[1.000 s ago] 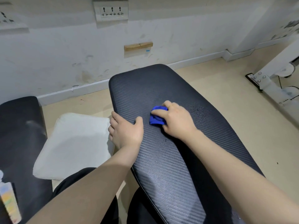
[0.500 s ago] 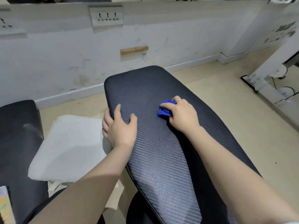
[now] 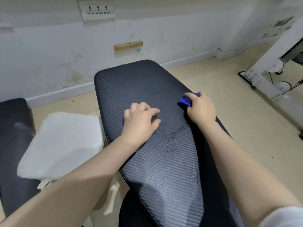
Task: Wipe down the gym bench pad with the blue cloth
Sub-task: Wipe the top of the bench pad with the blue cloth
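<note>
Right hand [image 3: 200, 110] has swept blue cloth [image 3: 186, 100] from pad middle to right edge; left hand [image 3: 139, 123] slid inward, fingers loosely spread, resting on bench pad [image 3: 131, 84]. Right fingers bunched around cloth. Mid-wipe; next likely needs pass over far end.

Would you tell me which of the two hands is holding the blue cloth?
The right hand grips the blue cloth at the bench pad's right edge; the left hand holds nothing.

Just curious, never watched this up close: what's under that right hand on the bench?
A bunched blue cloth sticks out from under the right hand, near the right edge of the black bench pad. The hand covers the rest of the cloth, so its full shape is hidden.
</note>
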Demonstrator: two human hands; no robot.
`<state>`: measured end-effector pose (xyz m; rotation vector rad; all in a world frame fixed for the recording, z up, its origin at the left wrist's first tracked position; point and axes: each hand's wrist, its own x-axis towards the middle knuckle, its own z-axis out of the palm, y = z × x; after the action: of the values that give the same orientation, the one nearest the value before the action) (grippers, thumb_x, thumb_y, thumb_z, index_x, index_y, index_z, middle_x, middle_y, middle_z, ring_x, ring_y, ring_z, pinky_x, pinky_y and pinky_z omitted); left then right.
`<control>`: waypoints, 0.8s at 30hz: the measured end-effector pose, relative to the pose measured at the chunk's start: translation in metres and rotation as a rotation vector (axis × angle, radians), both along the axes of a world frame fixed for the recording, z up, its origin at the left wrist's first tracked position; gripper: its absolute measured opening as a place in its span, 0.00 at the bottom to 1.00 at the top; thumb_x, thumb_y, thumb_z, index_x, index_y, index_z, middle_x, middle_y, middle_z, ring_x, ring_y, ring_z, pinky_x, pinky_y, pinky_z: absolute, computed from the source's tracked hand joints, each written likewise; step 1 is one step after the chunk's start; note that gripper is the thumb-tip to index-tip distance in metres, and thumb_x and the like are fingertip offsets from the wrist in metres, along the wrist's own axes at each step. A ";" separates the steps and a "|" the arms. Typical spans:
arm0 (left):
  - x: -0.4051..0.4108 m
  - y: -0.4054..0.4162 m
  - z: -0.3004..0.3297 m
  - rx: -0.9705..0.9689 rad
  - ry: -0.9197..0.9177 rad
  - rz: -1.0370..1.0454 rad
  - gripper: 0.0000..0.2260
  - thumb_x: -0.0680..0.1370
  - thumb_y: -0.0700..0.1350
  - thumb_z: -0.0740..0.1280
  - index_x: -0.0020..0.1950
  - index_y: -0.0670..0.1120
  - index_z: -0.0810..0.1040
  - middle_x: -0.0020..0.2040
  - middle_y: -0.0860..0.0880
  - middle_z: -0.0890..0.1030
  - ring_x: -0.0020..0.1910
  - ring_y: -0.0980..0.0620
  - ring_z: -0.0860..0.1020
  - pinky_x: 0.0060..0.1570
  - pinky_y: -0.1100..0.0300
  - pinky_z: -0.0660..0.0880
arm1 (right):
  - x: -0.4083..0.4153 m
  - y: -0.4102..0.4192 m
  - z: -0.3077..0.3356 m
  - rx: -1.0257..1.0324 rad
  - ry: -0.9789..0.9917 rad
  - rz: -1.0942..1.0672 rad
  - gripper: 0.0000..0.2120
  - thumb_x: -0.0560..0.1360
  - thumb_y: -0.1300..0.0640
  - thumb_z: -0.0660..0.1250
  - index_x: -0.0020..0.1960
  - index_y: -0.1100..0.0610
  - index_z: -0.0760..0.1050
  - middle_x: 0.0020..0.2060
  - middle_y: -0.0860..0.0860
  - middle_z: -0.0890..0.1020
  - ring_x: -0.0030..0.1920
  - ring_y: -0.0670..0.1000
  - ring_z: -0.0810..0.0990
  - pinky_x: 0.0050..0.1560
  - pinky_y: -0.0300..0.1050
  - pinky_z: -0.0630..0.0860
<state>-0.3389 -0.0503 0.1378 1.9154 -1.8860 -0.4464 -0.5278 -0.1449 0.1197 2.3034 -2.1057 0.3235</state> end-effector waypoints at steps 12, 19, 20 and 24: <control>-0.031 -0.022 0.003 0.122 -0.462 -0.238 0.29 0.70 0.66 0.62 0.70 0.59 0.66 0.68 0.47 0.62 0.67 0.43 0.59 0.63 0.48 0.58 | -0.020 -0.003 -0.006 -0.032 0.065 0.195 0.19 0.70 0.59 0.64 0.59 0.45 0.76 0.51 0.57 0.76 0.48 0.62 0.75 0.46 0.50 0.72; -0.031 -0.021 0.002 0.162 -0.463 -0.225 0.30 0.71 0.67 0.59 0.72 0.60 0.62 0.68 0.47 0.61 0.67 0.43 0.60 0.63 0.49 0.59 | -0.039 -0.015 0.001 0.031 0.052 0.282 0.18 0.69 0.59 0.59 0.54 0.44 0.77 0.53 0.51 0.76 0.50 0.58 0.71 0.48 0.47 0.65; -0.030 -0.021 0.001 0.172 -0.460 -0.230 0.30 0.71 0.67 0.59 0.72 0.61 0.62 0.68 0.47 0.61 0.67 0.44 0.60 0.64 0.49 0.59 | -0.044 -0.007 0.002 0.034 0.013 0.295 0.18 0.67 0.57 0.58 0.52 0.44 0.78 0.52 0.51 0.77 0.49 0.58 0.72 0.47 0.46 0.65; -0.028 -0.026 -0.001 0.180 -0.454 -0.243 0.30 0.71 0.68 0.59 0.72 0.62 0.61 0.69 0.48 0.60 0.68 0.45 0.59 0.65 0.50 0.58 | -0.036 -0.019 -0.001 -0.012 -0.003 0.258 0.20 0.65 0.57 0.56 0.51 0.45 0.78 0.49 0.51 0.78 0.47 0.59 0.73 0.46 0.47 0.67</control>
<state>-0.3672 -0.0760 0.1373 2.0398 -2.4607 -0.2734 -0.5637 -0.1636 0.1185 2.5701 -1.8016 0.3402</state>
